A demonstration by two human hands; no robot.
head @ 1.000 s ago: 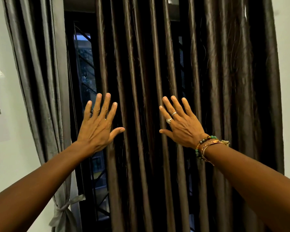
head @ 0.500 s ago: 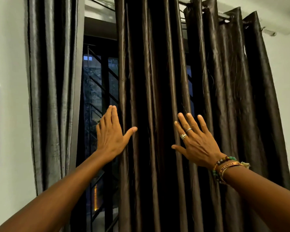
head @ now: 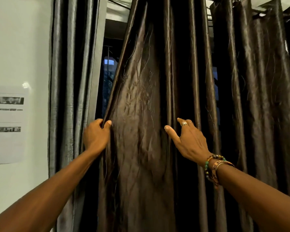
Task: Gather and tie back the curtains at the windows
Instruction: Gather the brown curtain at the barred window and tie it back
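Observation:
A dark brown satin curtain hangs in folds across the window, from the rod at the top down past the bottom of the view. My left hand grips the curtain's left edge, thumb in front and fingers curled behind the cloth. My right hand, with rings and beaded bracelets at the wrist, has its fingers pushed into a fold further right, thumb spread out in front. A second brown panel hangs to the right. A grey curtain hangs gathered at the left.
A dark window with a metal grille shows in the gap between the grey and brown curtains. On the white wall at the left hangs a printed sheet of paper. The curtain rod runs along the top right.
Both hands went from flat and spread in front of the curtain to taking hold of it. The left hand closed on the left edge, and the cloth between the hands now pulls taut.

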